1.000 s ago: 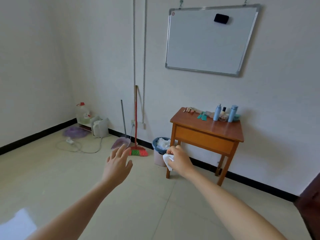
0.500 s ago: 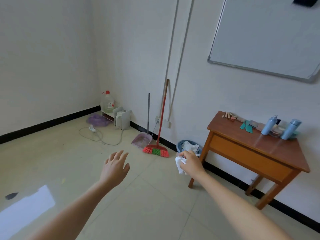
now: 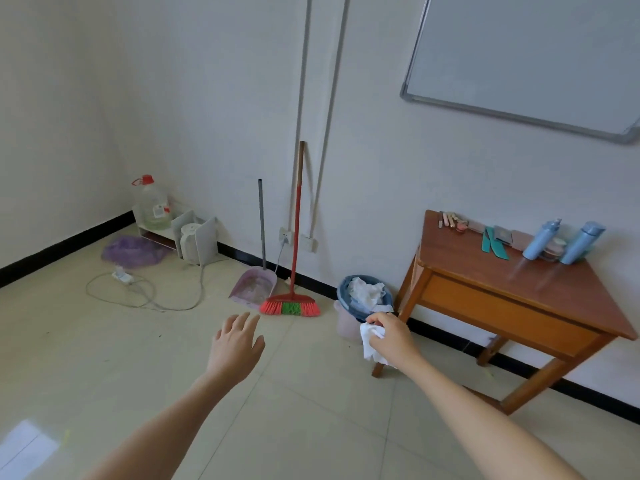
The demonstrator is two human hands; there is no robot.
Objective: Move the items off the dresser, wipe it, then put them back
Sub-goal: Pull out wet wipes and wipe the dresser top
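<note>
Gripping a crumpled white cloth in curled fingers, the right hand hangs at lower centre of the frame, while the left hand floats to its left, fingers spread and loose, holding nothing. The dresser stands at right against the wall, its items not yet moved from the back edge: blue bottles, teal combs and small cosmetics. The bottles look light, hard and smooth, likely tippy, so they are best taken round the body one at a time; the thin combs and cosmetics probably need a fingertip pinch.
</note>
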